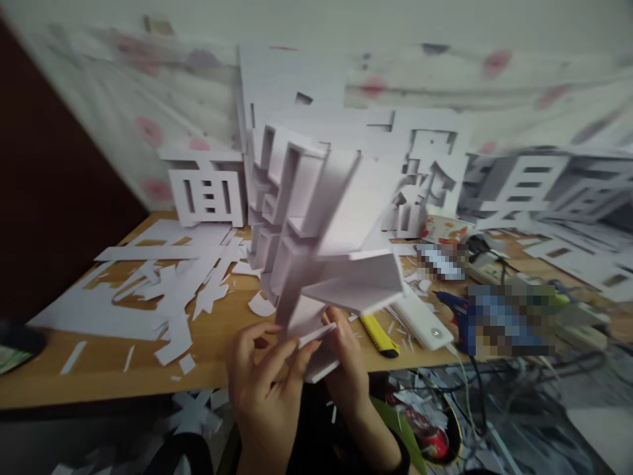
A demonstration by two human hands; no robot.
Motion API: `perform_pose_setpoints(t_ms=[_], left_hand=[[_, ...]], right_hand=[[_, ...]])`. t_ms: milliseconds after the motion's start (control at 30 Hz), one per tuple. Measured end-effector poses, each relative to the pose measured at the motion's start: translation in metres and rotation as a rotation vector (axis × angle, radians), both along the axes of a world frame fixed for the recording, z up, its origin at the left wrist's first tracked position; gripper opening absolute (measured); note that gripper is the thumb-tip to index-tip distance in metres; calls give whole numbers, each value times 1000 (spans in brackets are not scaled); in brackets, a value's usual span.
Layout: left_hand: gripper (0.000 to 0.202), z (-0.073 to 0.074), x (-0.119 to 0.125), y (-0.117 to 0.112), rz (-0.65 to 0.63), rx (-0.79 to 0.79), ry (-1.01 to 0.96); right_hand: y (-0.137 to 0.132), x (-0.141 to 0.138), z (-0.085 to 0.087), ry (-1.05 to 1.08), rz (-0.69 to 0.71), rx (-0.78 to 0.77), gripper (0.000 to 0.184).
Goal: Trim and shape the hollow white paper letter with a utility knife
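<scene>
Both hands are at a large white foam-board character (306, 198), a hollow three-dimensional form with many walls, held tilted above the table's front edge. My left hand (270, 386) pinches a small white strip (318, 335) at its lower end, thumb and fingertips pressed together. From the right, my right hand (349, 363) grips the lower part of the character; some of its fingers are hidden behind the board. A yellow utility knife (379, 336) lies on the table just right of my right hand.
The wooden table (212, 366) carries cut white sheets and scraps (163, 290) at left. At right are a white power bank (422, 320), a blue glue gun (457, 316) and cables. More white characters (208, 191) stand behind. Below right sits a waste bin (430, 422) of scraps.
</scene>
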State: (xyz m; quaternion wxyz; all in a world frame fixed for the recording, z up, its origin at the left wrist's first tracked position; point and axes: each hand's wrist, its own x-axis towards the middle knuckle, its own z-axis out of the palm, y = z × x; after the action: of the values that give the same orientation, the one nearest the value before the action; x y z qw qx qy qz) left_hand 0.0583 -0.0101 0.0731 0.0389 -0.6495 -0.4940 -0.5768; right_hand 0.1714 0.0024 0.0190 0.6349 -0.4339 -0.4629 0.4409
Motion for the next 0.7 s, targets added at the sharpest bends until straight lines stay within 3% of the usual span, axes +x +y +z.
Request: perform_pose_setpoints(t_ms=[133,233,500,700], left_hand=[[9,-12,0,13,-144,-105,-24],[21,-17,-2,18,-236,-248,-117],[49,-25,-11,24,-270,-647,-304],[68,-37,-9,23,-337,-947,-669]], right_hand=[[0,5,7,-101,-98,31,50],[-4,11,10,-231,-70,98,46],[-5,8,21,-528,-132,118,55],[-4,3,16,-760,-191,187,65]])
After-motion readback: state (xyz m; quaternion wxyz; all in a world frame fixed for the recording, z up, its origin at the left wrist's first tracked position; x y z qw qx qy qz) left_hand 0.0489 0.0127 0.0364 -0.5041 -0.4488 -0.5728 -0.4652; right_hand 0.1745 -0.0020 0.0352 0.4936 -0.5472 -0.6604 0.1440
